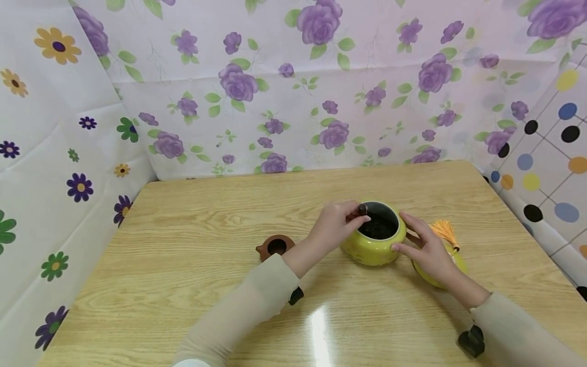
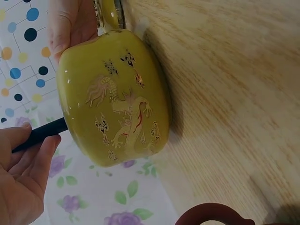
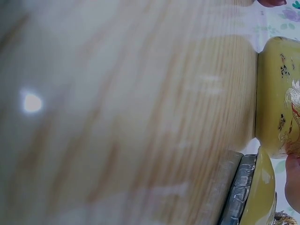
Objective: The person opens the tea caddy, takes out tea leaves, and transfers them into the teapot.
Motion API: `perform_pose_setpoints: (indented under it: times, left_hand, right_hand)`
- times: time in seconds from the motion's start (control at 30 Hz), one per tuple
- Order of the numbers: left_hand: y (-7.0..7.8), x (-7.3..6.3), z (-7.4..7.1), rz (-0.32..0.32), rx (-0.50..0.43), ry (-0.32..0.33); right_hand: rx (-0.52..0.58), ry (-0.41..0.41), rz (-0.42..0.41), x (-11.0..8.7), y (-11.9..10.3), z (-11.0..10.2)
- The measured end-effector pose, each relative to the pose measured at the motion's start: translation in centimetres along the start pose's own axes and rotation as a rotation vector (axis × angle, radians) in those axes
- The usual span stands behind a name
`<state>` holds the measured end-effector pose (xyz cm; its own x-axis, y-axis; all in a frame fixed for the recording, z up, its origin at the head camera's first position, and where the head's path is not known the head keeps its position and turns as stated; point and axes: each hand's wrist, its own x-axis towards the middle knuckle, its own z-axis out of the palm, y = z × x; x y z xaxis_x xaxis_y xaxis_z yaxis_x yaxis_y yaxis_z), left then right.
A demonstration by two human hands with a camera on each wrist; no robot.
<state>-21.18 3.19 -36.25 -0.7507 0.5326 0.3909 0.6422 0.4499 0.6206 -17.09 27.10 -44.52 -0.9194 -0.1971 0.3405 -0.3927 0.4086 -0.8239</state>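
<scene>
A round yellow jar with a gold dragon and dark lettering stands on the table, its mouth uncovered. Dark loose contents that look like tea leaves lie inside. My left hand is over the jar's left rim and pinches a dark rod-like handle between thumb and fingers. The handle's far end disappears behind the jar in the left wrist view. My right hand holds the jar's right side, thumb toward the front and fingers toward the back.
A yellow lid with an orange tassel lies beside the jar, partly behind my right hand. Left of the jar sits a small brown clay teapot, partly covered by my left forearm. Patterned cloths hang around the wooden table.
</scene>
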Motion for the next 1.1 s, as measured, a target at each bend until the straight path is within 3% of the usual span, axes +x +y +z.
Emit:
perform_pose_setpoints:
  times: [0.4, 0.7, 0.97, 1.1]
  left_hand:
    - [-0.4, 0.3, 0.4, -0.154, -0.047, 0.020]
    - [-1.1, 0.6, 0.5, -0.297, -0.147, 0.060]
    - [-1.5, 1.0, 0.8, -0.453, -0.406, 0.081]
    - [-1.5, 0.9, 0.7, -0.514, -0.474, 0.091]
  right_hand:
    - [-0.006, 0.002, 0.010, 0.2, -0.3, -0.1]
    - [-0.001, 0.008, 0.019, 0.2, -0.2, -0.2]
    - [-0.001, 0.008, 0.025, 0.1, -0.1, -0.1]
    - [0.004, 0.004, 0.028, 0.0, -0.1, -0.1]
